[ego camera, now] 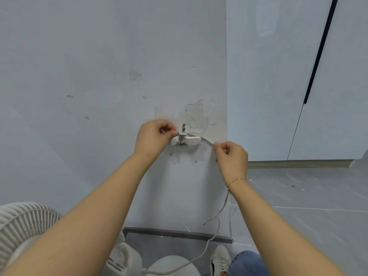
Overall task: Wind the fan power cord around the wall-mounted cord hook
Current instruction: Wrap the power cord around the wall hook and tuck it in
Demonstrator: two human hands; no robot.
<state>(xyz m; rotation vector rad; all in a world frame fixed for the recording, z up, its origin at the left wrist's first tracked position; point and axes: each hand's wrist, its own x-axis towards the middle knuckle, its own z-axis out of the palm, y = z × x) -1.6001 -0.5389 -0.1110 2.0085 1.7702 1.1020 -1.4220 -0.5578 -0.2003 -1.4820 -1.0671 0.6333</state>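
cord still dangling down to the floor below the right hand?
Yes, below the right hand the cord hangs loose down the wall corner and trails across the floor toward the fan base.

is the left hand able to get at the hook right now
Probably yes: the left hand is already at the hook, its fingers pinched beside it, and nothing sits between them.

hook (pixel 187 140) on wall (pixel 99 76), fan (pixel 23 224) lower left

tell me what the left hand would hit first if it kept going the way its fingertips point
The left hand points right, its pinched fingertips almost at the grey plug perched on the wall hook. It would likely meet the plug first, though depth is hard to judge.
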